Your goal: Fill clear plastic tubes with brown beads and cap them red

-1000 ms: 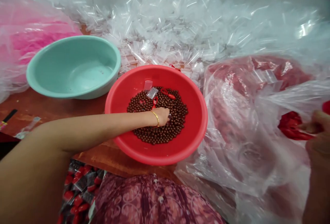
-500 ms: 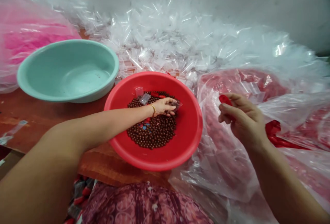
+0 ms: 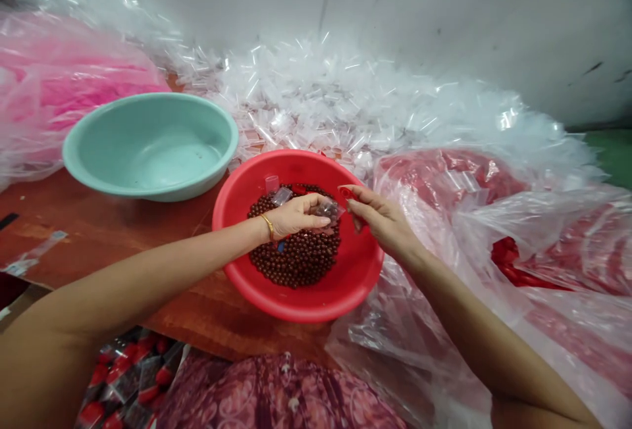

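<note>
**Small clear plastic bag (image 3: 329, 208) and red piece brought together over the bowl**

The small clear plastic bag is pinched at the fingertips of the left hand (image 3: 295, 216). It is held just above the small brown round beads (image 3: 296, 259) that lie in the round red plastic bowl (image 3: 301, 305). A second ago this hand was pressed down among the beads; it has since been lifted, with the bag in its grip. Whether any beads are inside the bag cannot be told.

The larger change is on the other side. A second ago the right hand (image 3: 382, 220) was seen at the frame's right edge, by the large clear plastic sack of red pieces (image 3: 518, 245). It has now been carried across to the right rim of the bowl. A small red plastic piece (image 3: 346, 191) is gripped between its thumb and fingers.

Piece and bag are now just beside each other; whether they touch cannot be told. The piece is judged to be outside the bag as yet, since all of its visible part lies clear of the film. Both hands are thus closed, each on its own thing, and are met over the beads.

To the left, a wide teal plastic bowl (image 3: 148, 189) stands apart on the brown wooden counter (image 3: 99, 238). A heap of small clear bags (image 3: 345, 100) is piled behind both bowls.
</note>
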`<state>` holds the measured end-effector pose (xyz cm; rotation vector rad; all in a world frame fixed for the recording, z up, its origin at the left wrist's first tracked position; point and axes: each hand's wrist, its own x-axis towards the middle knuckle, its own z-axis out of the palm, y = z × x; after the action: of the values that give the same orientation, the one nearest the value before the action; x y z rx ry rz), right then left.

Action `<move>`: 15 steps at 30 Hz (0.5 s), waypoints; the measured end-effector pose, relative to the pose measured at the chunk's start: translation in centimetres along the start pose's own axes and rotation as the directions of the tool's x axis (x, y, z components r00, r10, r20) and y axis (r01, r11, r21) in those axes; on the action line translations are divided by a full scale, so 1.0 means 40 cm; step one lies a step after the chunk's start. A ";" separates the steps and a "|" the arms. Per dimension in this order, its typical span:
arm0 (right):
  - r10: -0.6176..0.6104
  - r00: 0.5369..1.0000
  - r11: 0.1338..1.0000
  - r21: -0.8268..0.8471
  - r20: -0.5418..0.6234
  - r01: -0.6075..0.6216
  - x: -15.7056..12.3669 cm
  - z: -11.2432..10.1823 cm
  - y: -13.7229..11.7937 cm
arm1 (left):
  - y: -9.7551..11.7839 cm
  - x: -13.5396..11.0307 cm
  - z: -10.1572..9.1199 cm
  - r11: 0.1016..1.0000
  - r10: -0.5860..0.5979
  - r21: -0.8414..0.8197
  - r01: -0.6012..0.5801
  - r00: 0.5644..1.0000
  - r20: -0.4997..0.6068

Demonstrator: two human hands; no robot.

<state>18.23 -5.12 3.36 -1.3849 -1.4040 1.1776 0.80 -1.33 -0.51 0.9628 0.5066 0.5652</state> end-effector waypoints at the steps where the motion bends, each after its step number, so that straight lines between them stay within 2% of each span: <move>1: -0.049 0.999 0.998 -0.043 0.003 0.049 -0.002 0.007 0.003 | -0.001 -0.004 0.004 1.000 0.017 -0.008 -0.017 1.000 -0.023; 4: -0.161 0.987 0.970 -0.185 -0.003 0.158 -0.009 0.017 0.017 | 0.001 -0.012 0.010 1.000 0.010 0.015 -0.009 0.999 -0.044; 8: -0.204 0.977 0.947 -0.268 -0.068 0.179 -0.012 0.018 0.039 | 0.012 -0.017 0.003 1.000 0.007 -0.028 -0.008 1.000 -0.022; 10: -0.184 0.979 0.962 -0.222 -0.087 0.161 -0.008 0.021 0.040 | 0.022 -0.016 -0.004 0.997 0.039 -0.064 -0.037 0.999 0.024; 12: -0.125 0.989 0.988 -0.100 -0.085 0.116 -0.002 0.028 0.032 | 0.031 -0.014 -0.011 0.995 0.073 -0.072 -0.068 0.995 0.072; 15: 0.012 0.999 0.989 0.148 -0.033 -0.007 0.008 0.035 0.014 | 0.039 -0.011 -0.019 0.994 0.103 -0.026 -0.103 0.995 0.015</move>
<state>16.97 -4.91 2.48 -1.3025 -1.2615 1.2333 -0.35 -0.44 0.52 0.9724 0.4357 0.6545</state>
